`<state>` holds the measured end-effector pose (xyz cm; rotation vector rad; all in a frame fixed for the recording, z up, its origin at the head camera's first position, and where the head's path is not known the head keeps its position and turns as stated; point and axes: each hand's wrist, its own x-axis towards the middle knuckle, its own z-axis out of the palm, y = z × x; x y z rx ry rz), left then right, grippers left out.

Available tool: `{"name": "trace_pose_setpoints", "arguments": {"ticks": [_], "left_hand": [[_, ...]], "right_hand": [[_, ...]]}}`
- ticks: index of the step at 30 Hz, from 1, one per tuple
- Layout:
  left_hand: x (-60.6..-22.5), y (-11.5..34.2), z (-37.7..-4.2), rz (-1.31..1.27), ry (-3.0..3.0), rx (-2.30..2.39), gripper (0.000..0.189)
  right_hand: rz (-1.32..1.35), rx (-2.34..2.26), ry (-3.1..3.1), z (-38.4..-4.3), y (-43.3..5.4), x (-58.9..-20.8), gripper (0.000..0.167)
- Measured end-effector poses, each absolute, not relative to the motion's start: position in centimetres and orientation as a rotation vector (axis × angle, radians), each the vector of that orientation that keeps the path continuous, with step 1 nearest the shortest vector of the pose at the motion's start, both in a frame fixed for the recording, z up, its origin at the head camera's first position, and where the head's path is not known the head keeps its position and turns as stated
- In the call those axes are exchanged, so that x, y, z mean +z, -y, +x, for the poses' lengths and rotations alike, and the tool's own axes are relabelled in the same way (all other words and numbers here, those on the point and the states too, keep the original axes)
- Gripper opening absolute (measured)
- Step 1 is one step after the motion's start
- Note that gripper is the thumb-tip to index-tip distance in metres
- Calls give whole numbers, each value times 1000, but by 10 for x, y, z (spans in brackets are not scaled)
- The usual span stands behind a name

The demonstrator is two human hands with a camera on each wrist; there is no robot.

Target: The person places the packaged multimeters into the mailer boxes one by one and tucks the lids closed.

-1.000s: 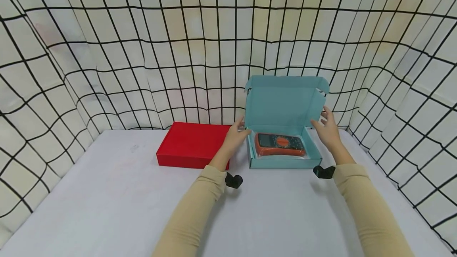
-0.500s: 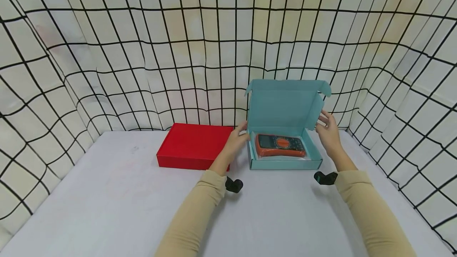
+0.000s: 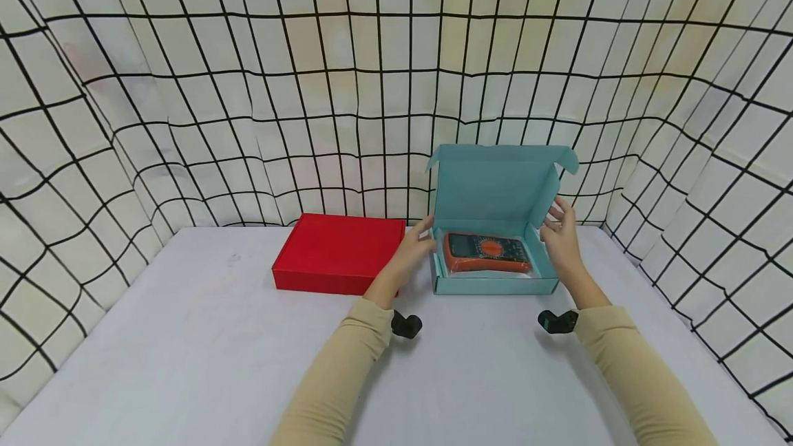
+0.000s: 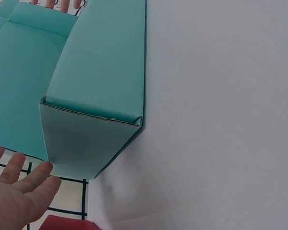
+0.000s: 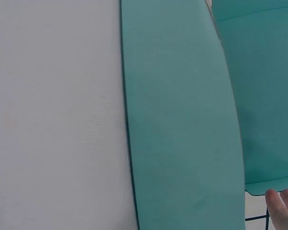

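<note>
A teal cardboard box [image 3: 495,286] stands with its lid [image 3: 492,181] raised at the back. Inside lies an orange-and-black digital multimeter [image 3: 489,264] in clear wrapping, its dial uppermost. My left hand [image 3: 409,252] is at the box's left side, fingers spread and pointing at the lid's hinge end. In the left wrist view those fingers [image 4: 36,179] overlap the lid's edge near the box corner. At the lid's right side flap is my right hand [image 3: 562,243], fingers extended behind its edge. The right wrist view catches only its fingertips [image 5: 273,199], right at the lid's edge.
A closed red box [image 3: 341,246] sits on the white table [image 3: 186,349], left of the teal one and partly behind my left forearm. White cloth walls [image 3: 297,88] with a black grid enclose the back and sides. A black wrist mount [image 3: 405,325] hangs below each sleeve cuff.
The lid's top edge has come down in the head view, with the right hand moving slightly down alongside it. My left hand has dropped a little at the box's left side.
</note>
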<state>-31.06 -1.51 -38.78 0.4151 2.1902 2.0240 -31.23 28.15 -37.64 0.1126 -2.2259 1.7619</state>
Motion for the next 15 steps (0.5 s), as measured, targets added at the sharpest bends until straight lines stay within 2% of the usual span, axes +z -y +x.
{"name": "trace_pose_setpoints", "arguments": {"ticks": [15], "left_hand": [[-395,16,-311,415,-2216,1967,76]], "right_hand": [[119,1756,2259,-304,-284,-387,76]]}}
